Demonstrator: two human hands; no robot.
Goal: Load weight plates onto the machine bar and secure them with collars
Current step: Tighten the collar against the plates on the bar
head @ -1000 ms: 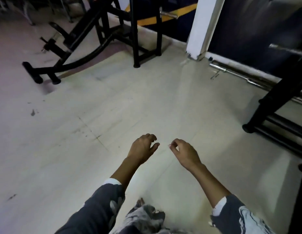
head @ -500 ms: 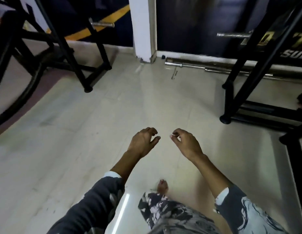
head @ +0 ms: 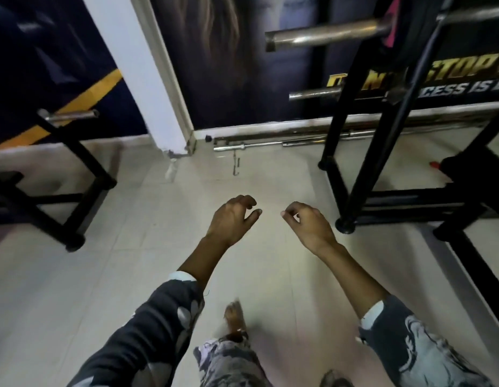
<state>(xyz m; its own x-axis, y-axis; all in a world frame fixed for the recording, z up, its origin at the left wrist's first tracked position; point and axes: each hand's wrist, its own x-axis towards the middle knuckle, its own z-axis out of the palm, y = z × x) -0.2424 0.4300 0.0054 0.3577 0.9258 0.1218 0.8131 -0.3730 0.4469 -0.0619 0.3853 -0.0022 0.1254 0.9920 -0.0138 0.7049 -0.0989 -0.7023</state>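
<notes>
My left hand [head: 231, 219] and my right hand [head: 308, 224] hang side by side over the pale tiled floor, fingers loosely curled and apart, holding nothing. A bare steel bar end [head: 323, 36] sticks out to the left from a black machine frame [head: 362, 152] at the upper right, well above and beyond my right hand. A second, thinner bar end [head: 315, 93] shows below it. No weight plates or collars are in view.
Several loose barbells [head: 270, 142] lie along the wall base ahead. A white pillar [head: 136, 71] stands at the upper left. Another black frame [head: 83, 174] with a short steel peg [head: 69, 114] stands at the left. My bare foot [head: 235, 319] steps forward below.
The view has swung right and moved closer to the wall: the right machine frame and its bar ends now loom larger. Both hands keep the same loose, curled pose.
</notes>
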